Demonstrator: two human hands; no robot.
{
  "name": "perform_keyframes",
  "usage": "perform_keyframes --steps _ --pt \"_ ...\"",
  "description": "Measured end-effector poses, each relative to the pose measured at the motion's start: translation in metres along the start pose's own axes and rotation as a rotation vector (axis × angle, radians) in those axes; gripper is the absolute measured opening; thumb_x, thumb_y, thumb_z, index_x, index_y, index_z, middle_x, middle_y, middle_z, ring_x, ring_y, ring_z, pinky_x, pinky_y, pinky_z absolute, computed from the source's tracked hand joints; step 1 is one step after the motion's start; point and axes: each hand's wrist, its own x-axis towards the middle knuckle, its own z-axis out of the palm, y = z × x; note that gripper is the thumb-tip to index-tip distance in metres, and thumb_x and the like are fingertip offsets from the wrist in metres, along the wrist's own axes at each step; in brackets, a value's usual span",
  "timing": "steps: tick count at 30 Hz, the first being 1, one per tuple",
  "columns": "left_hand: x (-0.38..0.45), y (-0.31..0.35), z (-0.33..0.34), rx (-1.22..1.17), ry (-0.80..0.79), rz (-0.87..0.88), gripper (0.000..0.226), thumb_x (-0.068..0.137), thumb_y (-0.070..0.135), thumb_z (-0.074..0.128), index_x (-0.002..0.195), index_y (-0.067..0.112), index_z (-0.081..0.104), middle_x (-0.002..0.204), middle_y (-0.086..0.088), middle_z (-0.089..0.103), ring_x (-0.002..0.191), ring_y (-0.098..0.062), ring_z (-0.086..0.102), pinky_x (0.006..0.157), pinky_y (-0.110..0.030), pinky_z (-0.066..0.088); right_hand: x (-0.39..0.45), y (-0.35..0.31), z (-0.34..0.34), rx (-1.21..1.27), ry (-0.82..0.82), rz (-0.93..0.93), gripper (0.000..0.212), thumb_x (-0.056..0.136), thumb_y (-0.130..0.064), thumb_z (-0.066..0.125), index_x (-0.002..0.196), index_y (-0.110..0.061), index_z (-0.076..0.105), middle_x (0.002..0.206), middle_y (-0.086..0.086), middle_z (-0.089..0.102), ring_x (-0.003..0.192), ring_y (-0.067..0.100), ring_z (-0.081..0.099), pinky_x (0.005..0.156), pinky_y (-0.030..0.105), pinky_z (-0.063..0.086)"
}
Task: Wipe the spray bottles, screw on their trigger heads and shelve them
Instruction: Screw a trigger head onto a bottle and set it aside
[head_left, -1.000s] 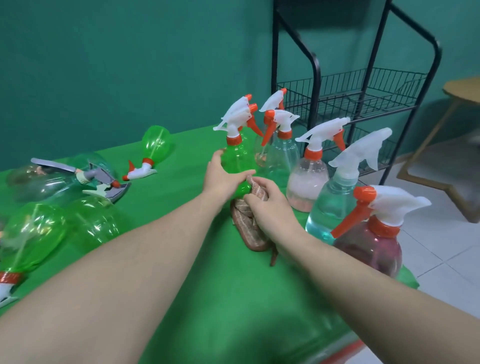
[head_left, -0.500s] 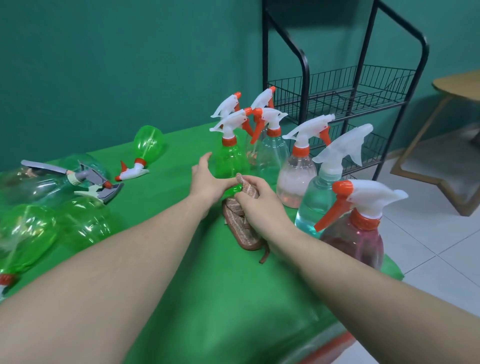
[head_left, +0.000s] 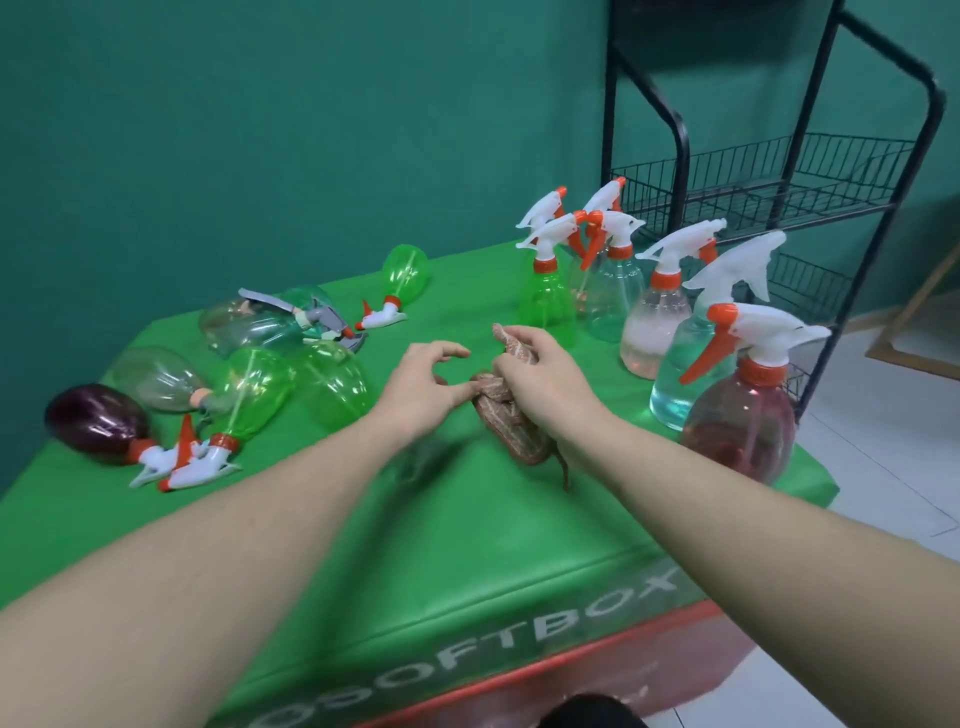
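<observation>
Right hand (head_left: 540, 384) grips a bunched brown cloth (head_left: 511, 426) that rests on the green tabletop (head_left: 467, 545). Left hand (head_left: 421, 387) is just beside it, fingers loosely curled, holding nothing. Green spray bottle (head_left: 546, 296) stands upright beyond the hands, trigger head on, in a cluster of upright bottles by the wire shelf (head_left: 769, 176). More bottles lie on their sides at left.

left hand (head_left: 423, 387) off green bottle (head_left: 546, 306), drawn back empty
</observation>
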Motion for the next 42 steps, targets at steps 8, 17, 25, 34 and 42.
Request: perform_keyframes --steps 8,17,25,34,42 --pt "-0.075 -0.041 -0.058 0.031 0.06 0.001 0.038 0.093 0.022 0.076 0.129 0.021 0.063 0.128 0.001 0.051 0.082 -0.004 0.053 0.07 -0.014 0.042 -0.04 -0.015 0.045 -0.063 -0.069 -0.043 0.043 0.095 -0.02 0.054 0.138 -0.027 0.052 0.114 -0.003 0.066 0.073 0.007 0.057 0.063 0.025 0.04" --pt "-0.088 -0.107 -0.105 0.081 0.067 -0.044 0.035 0.096 0.023 0.071 0.129 0.029 0.06 0.131 0.008 0.047 0.1 -0.016 0.059 0.066 -0.007 0.044 -0.023 -0.004 0.087 -0.152 -0.105 -0.005 0.039 0.098 -0.02 0.052 0.136 -0.027 0.05 0.102 -0.005 0.066 0.062 0.01 0.053 0.055 0.023 0.041" --pt "-0.042 -0.122 -0.123 0.613 -0.093 0.142 0.067 0.094 0.014 0.066 0.15 0.043 0.042 0.167 0.008 0.013 0.155 -0.018 0.01 0.126 -0.049 0.001 0.021 0.013 0.099 -0.218 -0.074 0.002 0.04 0.098 -0.02 0.052 0.138 -0.027 0.052 0.094 -0.008 0.064 0.049 0.006 0.044 0.043 0.017 0.035" --pt "0.017 -0.098 -0.118 1.304 -0.386 0.358 0.112 0.082 -0.015 0.045 0.161 0.046 -0.006 0.172 -0.001 -0.014 0.158 -0.032 -0.015 0.123 -0.064 -0.005 0.04 0.026 0.106 -0.277 -0.079 -0.05 0.041 0.098 -0.021 0.054 0.138 -0.027 0.053 0.11 -0.008 0.063 0.056 -0.004 0.05 0.048 0.013 0.033" --pt "0.014 -0.087 -0.115 1.385 -0.279 0.36 0.083 0.092 0.009 0.062 0.157 0.044 0.025 0.164 -0.008 0.021 0.151 -0.037 0.02 0.117 -0.056 0.03 0.026 0.024 0.093 -0.277 -0.074 -0.063 0.04 0.098 -0.02 0.053 0.137 -0.026 0.053 0.093 -0.011 0.062 0.049 0.003 0.048 0.042 0.013 0.035"
